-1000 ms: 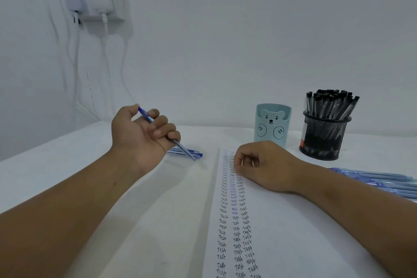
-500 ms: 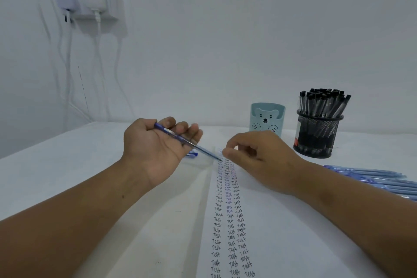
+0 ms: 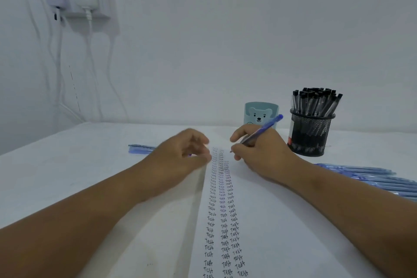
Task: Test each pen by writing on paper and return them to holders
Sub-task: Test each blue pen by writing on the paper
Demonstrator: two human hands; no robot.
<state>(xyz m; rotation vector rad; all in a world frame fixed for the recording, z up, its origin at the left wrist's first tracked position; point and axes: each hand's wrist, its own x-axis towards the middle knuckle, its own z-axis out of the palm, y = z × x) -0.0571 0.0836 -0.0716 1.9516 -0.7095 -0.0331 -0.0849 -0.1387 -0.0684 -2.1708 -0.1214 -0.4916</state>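
From the head camera, the right hand (image 3: 257, 153) grips a blue translucent ballpoint pen (image 3: 262, 132) in a writing hold, fingers curled round the barrel, its tip down at the top of the third column of handwritten "Test" words on the long white sheet of paper (image 3: 282, 221). The left hand (image 3: 180, 156) sits just beside the sheet's left edge, blurred, fingers loosely curled; I cannot tell whether it touches the paper or holds anything.

Behind the right hand stands a pale teal cup holder with a bear face (image 3: 260, 115), and to its right a black wire-mesh holder (image 3: 310, 135) packed with black-capped pens. A loose row of blue pens (image 3: 372, 178) lies on the white table (image 3: 67, 176) just beside the right forearm, and a smaller group of blue pens (image 3: 141, 149) lies beyond the left hand.

Risks, as I judge them: the tip is near the sheet's far end, so a stroke could run off onto the table if the paper is not steadied; the sheet may slide if the left hand is not pressing it. The right forearm could sweep the loose row and roll pens off the edge. The mesh holder looks full, so the blue pen likely belongs in the bear cup, and forcing it into the mesh one could tip it
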